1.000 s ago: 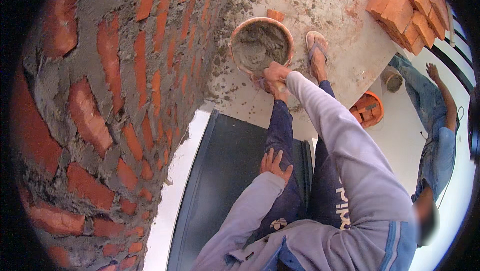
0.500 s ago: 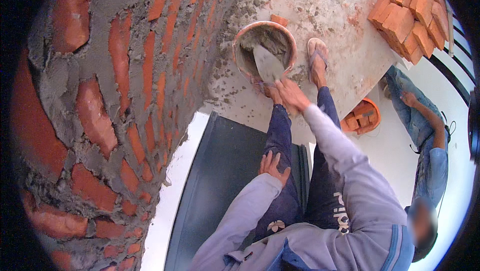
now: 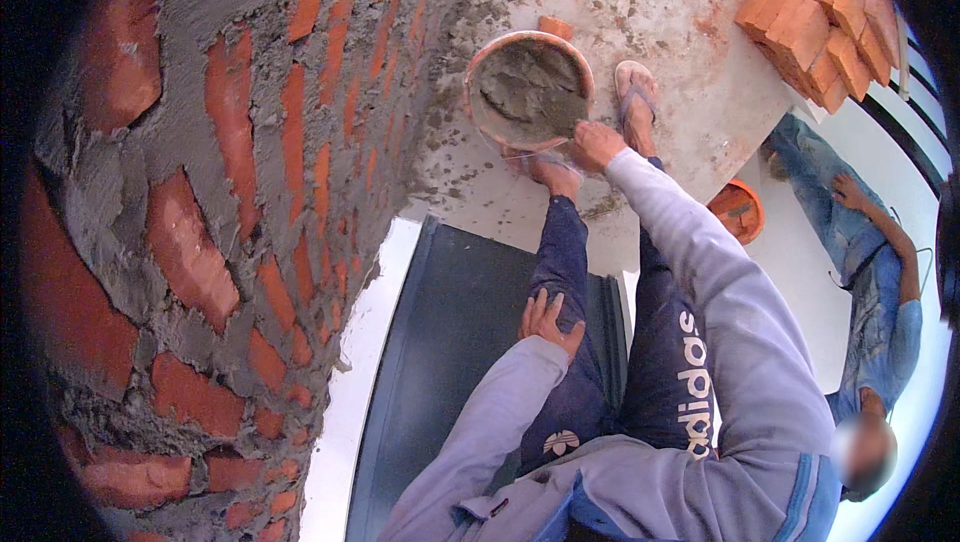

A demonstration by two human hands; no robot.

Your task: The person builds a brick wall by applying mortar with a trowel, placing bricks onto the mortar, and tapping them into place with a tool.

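My right hand (image 3: 598, 145) is closed at the near right rim of a round bucket (image 3: 470, 102) of wet grey mortar (image 3: 525, 87). It grips the trowel, whose blade is hard to make out against the mortar. My left hand (image 3: 552, 324) lies on my left knee with its fingers spread, holding nothing. One of my sandalled feet (image 3: 638, 107) is right of the bucket; the other is just on its near side.
A brick wall (image 3: 190, 242) with thick mortar joints rises on the left. Stacked bricks (image 3: 820, 22) are at the upper right. An orange bucket (image 3: 738, 210) with brick pieces stands near a seated person (image 3: 870, 272). A loose brick piece (image 3: 555, 28) lies beyond the mortar bucket.
The trowel blade, plainly visible over the mortar before, has gone down into it. My right hand has moved slightly right and toward the rim. My left hand stays on the knee.
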